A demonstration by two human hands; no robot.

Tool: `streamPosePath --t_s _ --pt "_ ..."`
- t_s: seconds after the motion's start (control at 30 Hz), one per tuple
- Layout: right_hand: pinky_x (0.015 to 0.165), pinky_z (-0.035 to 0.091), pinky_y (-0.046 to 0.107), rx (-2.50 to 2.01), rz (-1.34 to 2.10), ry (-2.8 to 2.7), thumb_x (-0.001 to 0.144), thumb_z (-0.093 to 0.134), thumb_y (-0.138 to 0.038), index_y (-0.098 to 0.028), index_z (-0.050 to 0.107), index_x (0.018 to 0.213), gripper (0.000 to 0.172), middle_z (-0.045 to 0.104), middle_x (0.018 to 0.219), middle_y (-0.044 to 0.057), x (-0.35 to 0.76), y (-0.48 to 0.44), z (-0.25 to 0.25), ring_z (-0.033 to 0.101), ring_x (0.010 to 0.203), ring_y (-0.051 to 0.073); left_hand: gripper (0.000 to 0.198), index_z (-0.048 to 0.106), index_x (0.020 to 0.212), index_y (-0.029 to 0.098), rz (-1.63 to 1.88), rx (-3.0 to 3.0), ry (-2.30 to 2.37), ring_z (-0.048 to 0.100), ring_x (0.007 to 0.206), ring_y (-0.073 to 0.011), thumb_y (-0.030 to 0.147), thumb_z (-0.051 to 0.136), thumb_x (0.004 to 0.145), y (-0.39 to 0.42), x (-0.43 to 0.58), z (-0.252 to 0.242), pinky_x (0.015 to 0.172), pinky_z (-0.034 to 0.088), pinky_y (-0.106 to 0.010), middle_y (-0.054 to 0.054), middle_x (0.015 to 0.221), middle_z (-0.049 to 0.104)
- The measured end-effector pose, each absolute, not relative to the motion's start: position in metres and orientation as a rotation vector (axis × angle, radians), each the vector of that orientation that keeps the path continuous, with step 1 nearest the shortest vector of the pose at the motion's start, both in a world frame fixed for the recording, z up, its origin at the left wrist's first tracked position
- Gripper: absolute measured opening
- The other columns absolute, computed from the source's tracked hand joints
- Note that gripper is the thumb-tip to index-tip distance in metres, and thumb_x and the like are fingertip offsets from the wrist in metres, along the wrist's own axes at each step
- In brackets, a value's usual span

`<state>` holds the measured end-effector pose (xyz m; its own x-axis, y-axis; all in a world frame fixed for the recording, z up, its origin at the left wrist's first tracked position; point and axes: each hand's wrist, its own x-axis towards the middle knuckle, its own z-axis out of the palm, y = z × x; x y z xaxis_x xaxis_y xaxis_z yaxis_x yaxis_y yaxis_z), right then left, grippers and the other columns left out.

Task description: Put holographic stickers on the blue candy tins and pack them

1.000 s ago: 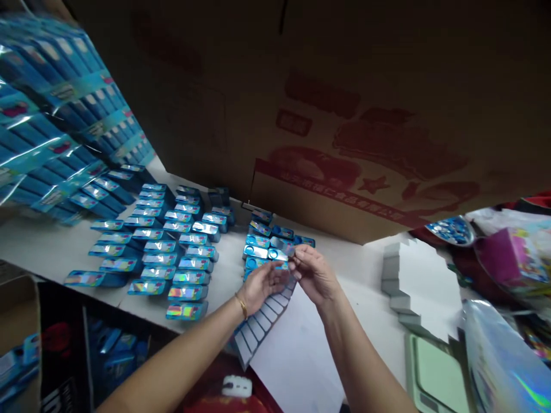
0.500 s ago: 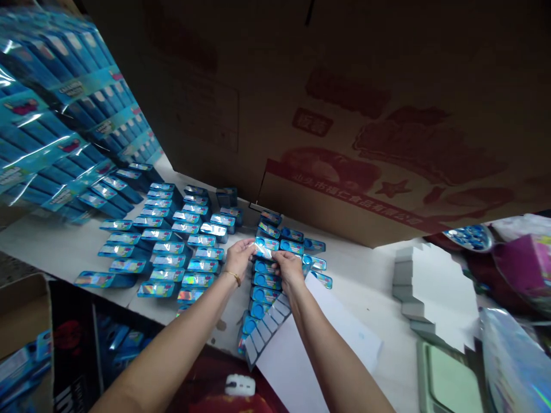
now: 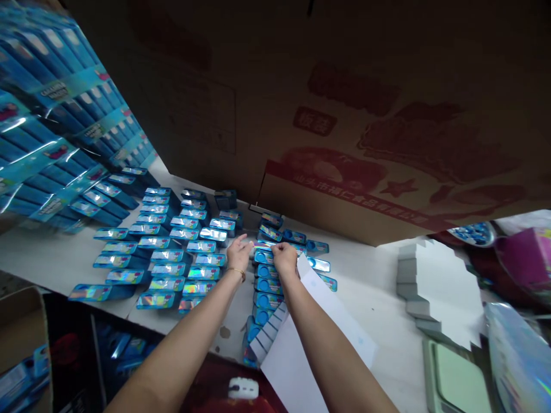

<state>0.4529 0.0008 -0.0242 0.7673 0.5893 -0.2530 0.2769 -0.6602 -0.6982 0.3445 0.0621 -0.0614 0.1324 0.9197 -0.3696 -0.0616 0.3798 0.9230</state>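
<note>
Head view, left hand: the left hand [image 3: 239,253] is spread, thumb side near the left end of a shiny blue box [image 3: 263,243]; half a second ago it pinched a clear strip there.
Right hand: the right hand [image 3: 284,258] curls over that box's right part; its fingertips are hidden, so I cannot tell whether it pinches or presses.
Box: it stands on the tabletop [image 3: 361,298], far end of the near row [image 3: 268,285], before the carton [image 3: 327,195].
Change: the left hand has let go, which suggests the strip is on the box and being smoothed.
Label sheet: the label sheet [image 3: 270,330] lies nearer, left of the right forearm.
Left side: more boxes [image 3: 167,255] stand in columns.
</note>
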Motion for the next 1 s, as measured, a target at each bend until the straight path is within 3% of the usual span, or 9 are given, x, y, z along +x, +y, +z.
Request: streamPosePath --t_s 0.17,0.33,0.53,0.67,0.77,0.87,1.0 --pt "0.063 0.036 0.024 -2.419 0.555 -0.761 0.069 0.049 -0.023 -0.015 0.064 0.067 0.017 0.063 0.07 0.007 0.449 0.004 -0.019 0.055 0.069 0.018 0.053 0.053 0.108 0.009 0.825 1.067 1.253 0.057 0.058 -0.0119 0.026 0.064 0.059 0.064 0.349 -0.08 0.06 0.046 -0.025 -0.003 0.066 0.063" --pt "0.061 0.035 0.026 -2.592 0.373 -1.092 0.08 0.039 -0.021 -0.018 0.059 0.096 0.026 0.059 0.09 0.01 0.441 -0.009 -0.009 0.054 0.074 0.018 0.043 0.058 0.102 0.012 0.785 1.285 1.304 0.056 0.06 -0.0141 0.023 0.061 0.061 0.065 0.346 -0.086 0.065 0.046 -0.029 -0.002 0.064 0.061" --pt "0.065 0.034 0.032 -2.585 0.188 -1.839 0.08 0.037 -0.01 -0.022 0.044 0.12 0.042 0.055 0.093 0.011 0.442 -0.024 -0.005 0.052 0.076 0.02 0.028 0.067 0.081 0.021 0.728 1.532 1.18 0.055 0.089 -0.0182 0.009 0.051 0.061 0.061 0.337 -0.073 0.087 0.039 -0.032 -0.004 0.089 0.063" --pt "0.066 0.034 0.032 -2.479 0.158 -1.894 0.08 0.038 -0.011 -0.021 0.052 0.113 0.037 0.056 0.091 0.01 0.454 -0.039 0.021 0.051 0.074 0.019 0.033 0.065 0.092 0.019 0.719 1.689 1.162 0.05 0.098 -0.021 0.011 0.048 0.066 0.053 0.333 -0.054 0.093 0.034 -0.035 -0.007 0.101 0.06" --pt "0.073 0.034 0.037 -2.509 -0.007 -1.658 0.082 0.04 -0.019 -0.022 0.049 0.117 0.037 0.052 0.108 0.012 0.479 -0.073 0.049 0.048 0.091 0.025 0.029 0.062 0.099 0.021 0.718 1.906 1.077 0.048 0.099 -0.0209 0.022 0.044 0.075 0.036 0.337 -0.031 0.092 0.033 -0.035 -0.008 0.103 0.059" --pt "0.081 0.034 0.042 -2.51 -0.023 -1.115 0.074 0.053 -0.027 -0.021 0.046 0.12 0.047 0.044 0.123 0.013 0.511 -0.115 0.052 0.04 0.106 0.03 0.024 0.063 0.093 0.023 0.582 2.028 0.871 0.051 0.093 -0.0205 0.031 0.047 0.077 0.011 0.354 -0.008 0.088 0.034 -0.032 -0.006 0.095 0.062" --pt "0.069 0.043 0.036 -2.07 0.607 -0.478 0.064 0.059 -0.032 -0.015 0.054 0.109 0.048 0.06 0.098 0.01 0.537 -0.156 0.016 0.055 0.082 0.023 0.033 0.063 0.093 0.021 0.325 2.059 0.731 0.053 0.081 -0.0212 0.04 0.059 0.066 -0.021 0.389 0.005 0.075 0.037 -0.03 -0.006 0.085 0.063"
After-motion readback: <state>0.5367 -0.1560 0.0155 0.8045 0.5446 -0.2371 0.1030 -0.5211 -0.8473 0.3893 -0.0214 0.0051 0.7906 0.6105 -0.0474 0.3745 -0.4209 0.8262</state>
